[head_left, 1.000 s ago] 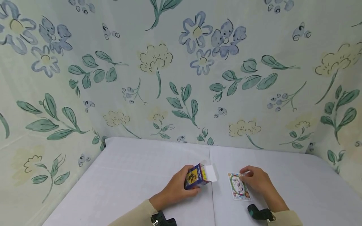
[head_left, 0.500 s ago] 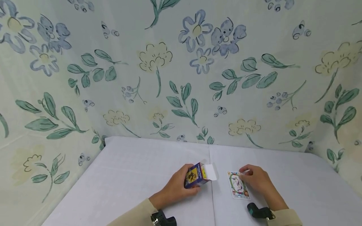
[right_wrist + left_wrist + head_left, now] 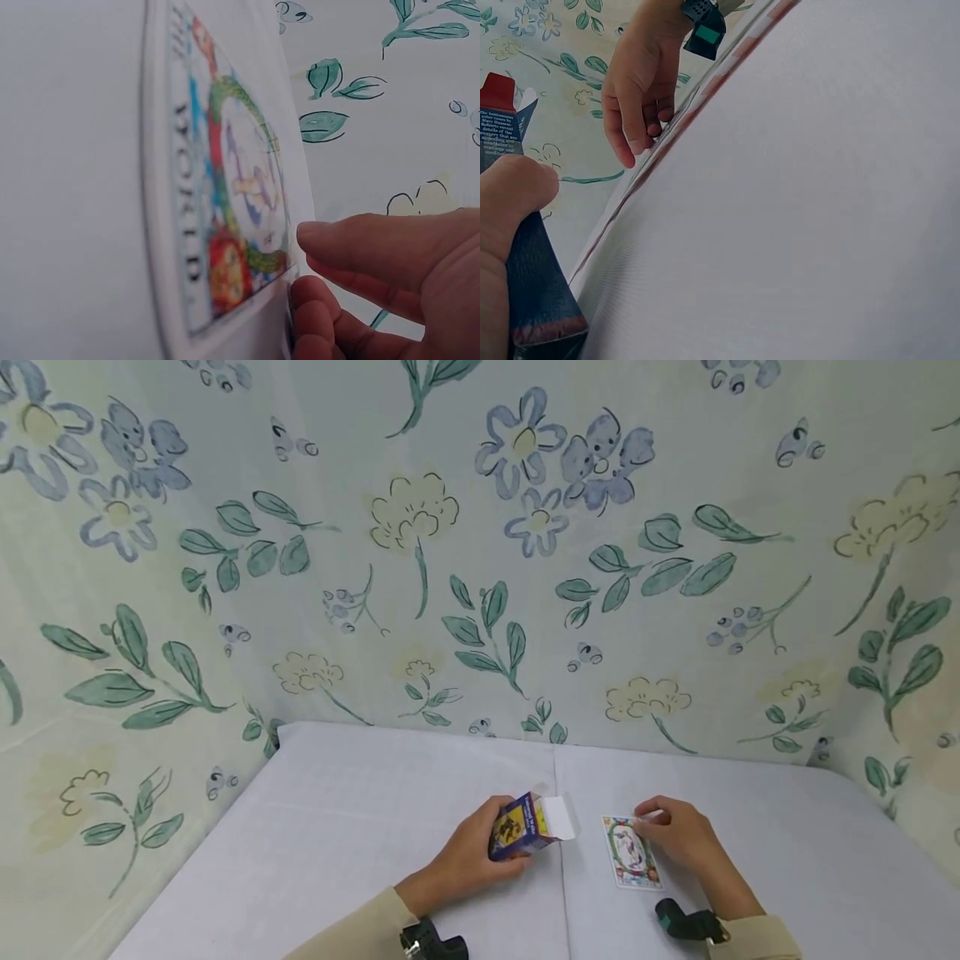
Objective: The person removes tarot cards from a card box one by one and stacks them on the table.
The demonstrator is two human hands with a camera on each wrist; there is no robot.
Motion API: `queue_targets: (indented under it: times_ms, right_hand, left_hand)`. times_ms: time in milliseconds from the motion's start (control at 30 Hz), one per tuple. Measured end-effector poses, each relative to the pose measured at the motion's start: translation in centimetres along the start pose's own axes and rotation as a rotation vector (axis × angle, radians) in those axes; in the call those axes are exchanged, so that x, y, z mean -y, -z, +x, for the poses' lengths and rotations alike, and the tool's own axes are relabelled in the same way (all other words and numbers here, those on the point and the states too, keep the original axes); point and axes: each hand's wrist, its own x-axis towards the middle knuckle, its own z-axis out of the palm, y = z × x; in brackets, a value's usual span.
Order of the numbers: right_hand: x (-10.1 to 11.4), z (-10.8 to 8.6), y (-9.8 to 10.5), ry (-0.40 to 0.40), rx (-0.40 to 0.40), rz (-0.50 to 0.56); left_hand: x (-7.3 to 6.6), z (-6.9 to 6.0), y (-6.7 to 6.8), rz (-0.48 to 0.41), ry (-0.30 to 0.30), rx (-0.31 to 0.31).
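My left hand (image 3: pixel 472 852) grips a dark blue card box (image 3: pixel 519 827) with a yellow picture on its front. The box's white end flap (image 3: pixel 558 819) stands open, and something yellow shows inside. In the left wrist view my left thumb (image 3: pixel 525 184) lies across the box (image 3: pixel 544 277). A tarot card (image 3: pixel 630 853) lies face up on the table, printed "THE WORLD". My right hand (image 3: pixel 681 837) rests at its upper right edge. In the right wrist view the thumb (image 3: pixel 337 244) is close over the card (image 3: pixel 244 187), with loosely bent fingers beside its edge; exact contact is unclear.
A white cloth (image 3: pixel 360 802) covers the table, with a seam running through the middle. Floral fabric (image 3: pixel 450 568) hangs behind and at both sides. A black wrist camera (image 3: pixel 435 941) is on the left wrist and another black camera (image 3: pixel 686 924) on the right.
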Motion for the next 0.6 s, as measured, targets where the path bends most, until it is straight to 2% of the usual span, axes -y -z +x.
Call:
queue_targets:
  times_ms: [200,367,600]
  right_hand:
    - [0.3,-0.1,0.6,0.027,-0.011,0.005]
    - [1.6,-0.3,1.0,0.083,-0.021,0.026]
    - [2.8,-0.1,0.6,0.164,-0.062,0.052]
  left_hand:
    - [0.2,0.2,-0.2,-0.021,-0.02,0.011]
    - [0.3,0.4,-0.2,-0.025,-0.04,0.0]
    - [0.3,0.4,0.1,-0.023,-0.033,-0.005]
